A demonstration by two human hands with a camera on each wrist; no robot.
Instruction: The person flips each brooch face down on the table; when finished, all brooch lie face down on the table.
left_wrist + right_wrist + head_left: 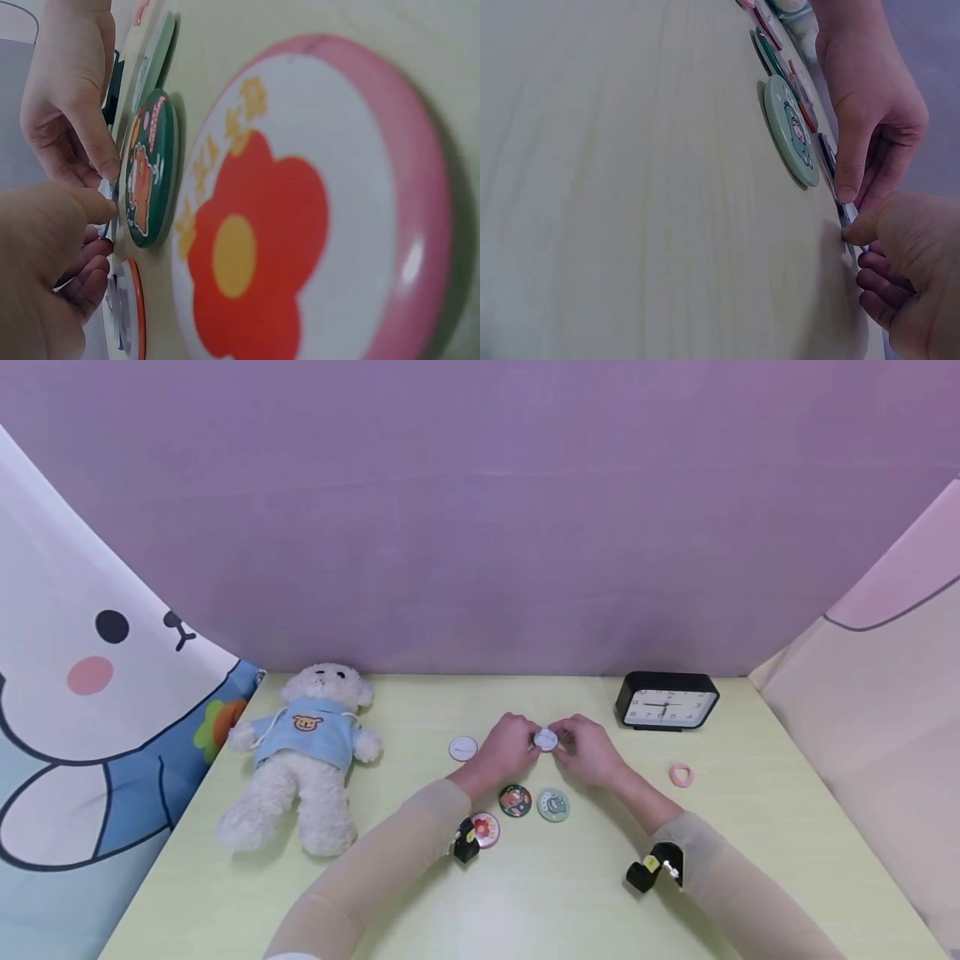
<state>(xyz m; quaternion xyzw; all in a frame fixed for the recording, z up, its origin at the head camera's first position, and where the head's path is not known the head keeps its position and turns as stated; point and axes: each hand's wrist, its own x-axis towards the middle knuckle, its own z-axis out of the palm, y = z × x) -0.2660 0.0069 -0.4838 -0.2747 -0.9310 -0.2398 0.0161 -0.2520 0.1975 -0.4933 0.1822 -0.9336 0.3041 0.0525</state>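
A round button badge [546, 740] is raised between my two hands, its pale back turned up. My left hand [513, 745] pinches its left edge, and my right hand [588, 750] pinches the right edge. In both wrist views the thumbs nearly meet at the badge, and the fingers hide most of it. Closer to me lie a dark green badge [515, 800], a light green badge [553, 805] and a pink-rimmed flower badge [486, 830], all picture side up. Left of my left hand, another badge [462, 748] lies with its white back up.
A plush toy in a blue top [306, 752] lies on the table's left side. At the back right stands a black alarm clock [667, 702], with a pink ring-shaped band [681, 775] in front of it. A purple cloth [480, 527] rises behind the table.
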